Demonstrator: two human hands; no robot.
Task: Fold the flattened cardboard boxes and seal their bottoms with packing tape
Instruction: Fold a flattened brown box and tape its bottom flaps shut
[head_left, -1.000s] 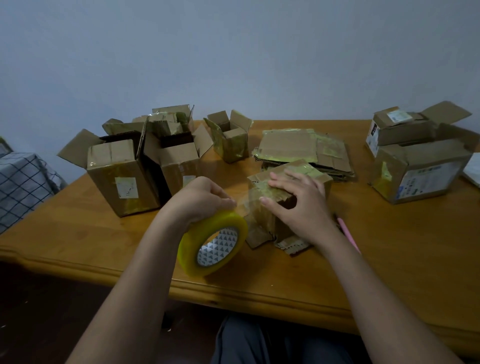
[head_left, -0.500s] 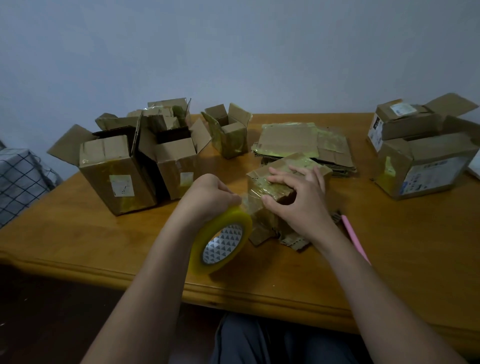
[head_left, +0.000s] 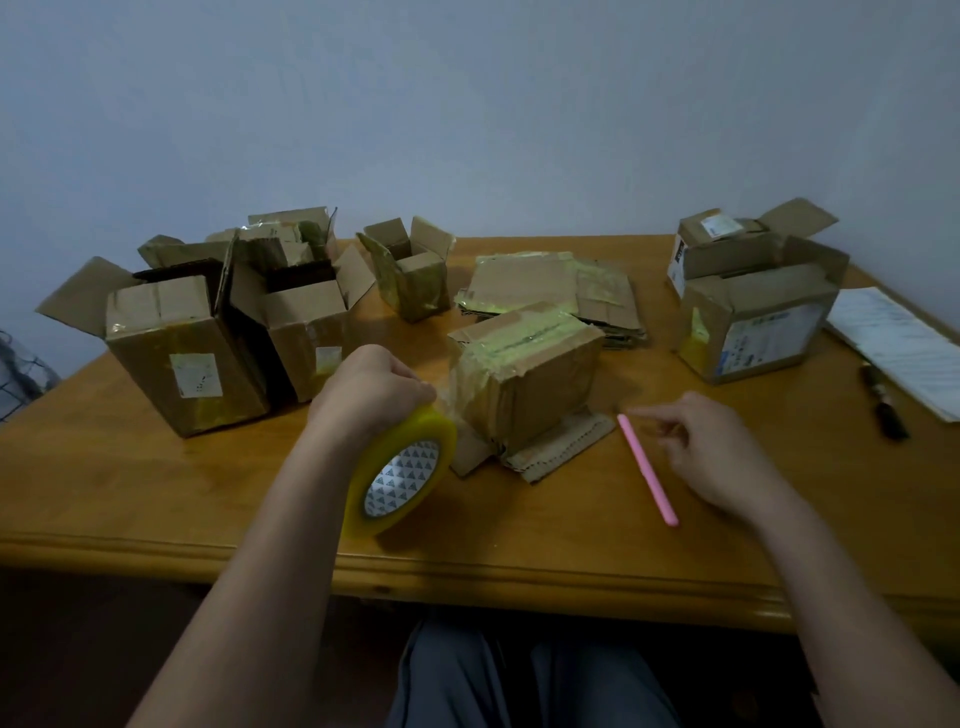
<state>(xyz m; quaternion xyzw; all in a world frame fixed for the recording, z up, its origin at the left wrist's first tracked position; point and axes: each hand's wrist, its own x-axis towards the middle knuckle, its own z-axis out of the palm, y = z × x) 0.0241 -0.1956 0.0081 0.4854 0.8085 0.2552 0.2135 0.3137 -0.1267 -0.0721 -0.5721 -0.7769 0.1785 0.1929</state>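
A small cardboard box (head_left: 535, 379) stands upside down at the table's middle, its taped bottom facing up and its top flaps splayed on the wood. My left hand (head_left: 371, 389) grips a yellowish roll of packing tape (head_left: 402, 475) just left of the box, with a clear strip running from the roll onto the box's left side. My right hand (head_left: 711, 457) hovers over the table right of the box, fingers loosely curled, holding nothing, close beside a pink stick-like cutter (head_left: 647, 470). A stack of flattened boxes (head_left: 550, 291) lies behind.
Several folded open boxes (head_left: 182, 343) stand at the back left, with a smaller one (head_left: 410, 275) beside them. Two more boxes (head_left: 753, 317) stand at the right. Paper sheets (head_left: 893, 348) and a dark pen (head_left: 883, 408) lie at the far right edge of the wooden table (head_left: 156, 493).
My right hand has left the box's top and moved right, down toward the pink cutter. My left hand keeps the tape roll beside the box.
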